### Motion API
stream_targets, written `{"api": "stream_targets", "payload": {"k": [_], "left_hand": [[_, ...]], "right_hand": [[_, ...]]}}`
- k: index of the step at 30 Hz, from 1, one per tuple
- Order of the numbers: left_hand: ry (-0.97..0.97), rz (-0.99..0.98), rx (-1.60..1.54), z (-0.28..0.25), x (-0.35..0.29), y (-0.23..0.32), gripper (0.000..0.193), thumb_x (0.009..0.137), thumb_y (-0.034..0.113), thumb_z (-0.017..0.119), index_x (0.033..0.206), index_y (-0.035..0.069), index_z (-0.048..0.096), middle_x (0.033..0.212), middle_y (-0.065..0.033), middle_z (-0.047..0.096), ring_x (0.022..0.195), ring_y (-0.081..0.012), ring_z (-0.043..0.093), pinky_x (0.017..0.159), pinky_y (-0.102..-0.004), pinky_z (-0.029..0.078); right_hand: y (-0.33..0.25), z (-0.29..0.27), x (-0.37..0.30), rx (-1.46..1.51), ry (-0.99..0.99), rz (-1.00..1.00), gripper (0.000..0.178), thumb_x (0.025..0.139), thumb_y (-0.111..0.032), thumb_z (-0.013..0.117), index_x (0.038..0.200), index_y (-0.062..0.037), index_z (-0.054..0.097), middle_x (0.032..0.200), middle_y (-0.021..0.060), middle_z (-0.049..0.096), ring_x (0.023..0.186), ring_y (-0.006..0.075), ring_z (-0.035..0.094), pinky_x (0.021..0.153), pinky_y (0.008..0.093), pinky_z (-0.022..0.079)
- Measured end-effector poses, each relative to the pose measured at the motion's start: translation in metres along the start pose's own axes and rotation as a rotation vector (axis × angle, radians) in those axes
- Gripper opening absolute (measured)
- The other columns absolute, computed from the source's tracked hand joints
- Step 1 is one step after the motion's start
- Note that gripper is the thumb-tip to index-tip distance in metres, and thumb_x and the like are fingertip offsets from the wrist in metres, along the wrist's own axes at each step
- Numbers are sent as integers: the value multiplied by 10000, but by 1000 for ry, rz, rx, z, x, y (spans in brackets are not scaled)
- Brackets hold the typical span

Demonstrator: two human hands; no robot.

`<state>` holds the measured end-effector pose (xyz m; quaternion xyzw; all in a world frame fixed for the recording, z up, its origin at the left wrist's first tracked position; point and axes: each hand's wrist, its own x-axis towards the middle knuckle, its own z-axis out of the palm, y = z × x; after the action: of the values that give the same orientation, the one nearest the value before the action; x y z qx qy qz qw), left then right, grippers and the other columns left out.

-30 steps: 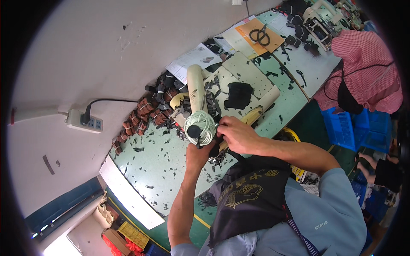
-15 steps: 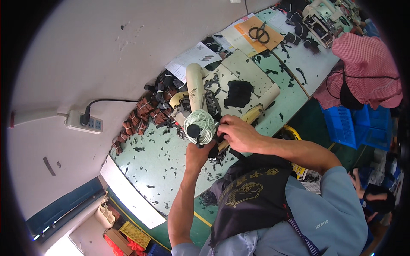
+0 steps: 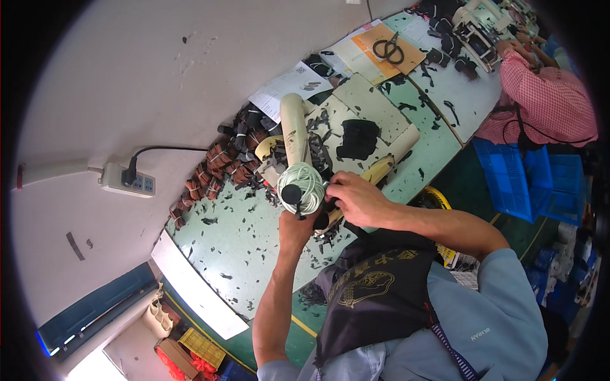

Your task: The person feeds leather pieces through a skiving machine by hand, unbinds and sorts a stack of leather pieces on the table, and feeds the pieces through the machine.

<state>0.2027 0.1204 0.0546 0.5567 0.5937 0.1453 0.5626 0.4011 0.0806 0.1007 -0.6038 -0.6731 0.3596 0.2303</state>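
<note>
Both hands are close together at the front of a cream bench machine (image 3: 293, 127). A coil of pale green bands (image 3: 310, 181) hangs around the black-capped end of its arm. My left hand (image 3: 296, 230) is closed just below the coil, which hides most of its fingers; what it holds I cannot make out. On the coil's right, my right hand (image 3: 357, 198) is closed in a pinch on a small black piece (image 3: 330, 204). A stack of black pieces (image 3: 358, 138) lies on the machine's flat top, among dark scraps.
Brown and black tied bundles (image 3: 217, 159) line the wall beside a power strip (image 3: 121, 180). Scissors (image 3: 389, 52) rest on an orange folder at the back. To the right, a person in a pink checked top (image 3: 549, 95) sits near blue crates (image 3: 508, 181). Scraps litter the green tabletop (image 3: 254, 235).
My hands stay at nearly the same place, with small shifts at the fingers. The person in pink has shifted, and an arm now shows reaching toward the far machine.
</note>
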Motion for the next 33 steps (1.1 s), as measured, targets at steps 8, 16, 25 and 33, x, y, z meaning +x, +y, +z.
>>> {"api": "stream_targets", "payload": {"k": [8, 16, 25, 33], "left_hand": [[-235, -128, -199, -29, -29, 8, 276, 914, 250, 639, 849, -16, 671, 644, -27, 614, 582, -62, 543, 518, -243, 423], [-121, -160, 99, -24, -15, 12, 314, 851, 238, 699, 989, -43, 680, 756, -53, 669, 660, -97, 583, 613, -267, 470], [-201, -91, -43, -22, -18, 4, 379, 815, 322, 713, 985, -17, 699, 752, -126, 697, 661, -164, 645, 633, -341, 495], [-15, 11, -31, -2, -2, -3, 147, 841, 107, 709, 918, -7, 657, 810, -10, 649, 708, -71, 568, 632, -233, 456]], "right_hand": [[12, -13, -7, -315, 171, -110, 303, 739, -8, 622, 1040, -40, 643, 932, 108, 606, 900, 289, 570, 769, 403, 443], [17, -3, -6, -37, -38, -66, 208, 786, -26, 632, 992, -48, 653, 968, 81, 610, 958, 307, 561, 828, 419, 459], [-5, -12, -3, -234, -2, 6, 242, 782, -48, 643, 1024, -30, 644, 939, 97, 603, 926, 308, 573, 809, 439, 465], [1, -3, -1, -30, 26, -46, 244, 773, -26, 648, 1015, -58, 646, 935, 94, 594, 984, 315, 566, 879, 389, 473]]}}
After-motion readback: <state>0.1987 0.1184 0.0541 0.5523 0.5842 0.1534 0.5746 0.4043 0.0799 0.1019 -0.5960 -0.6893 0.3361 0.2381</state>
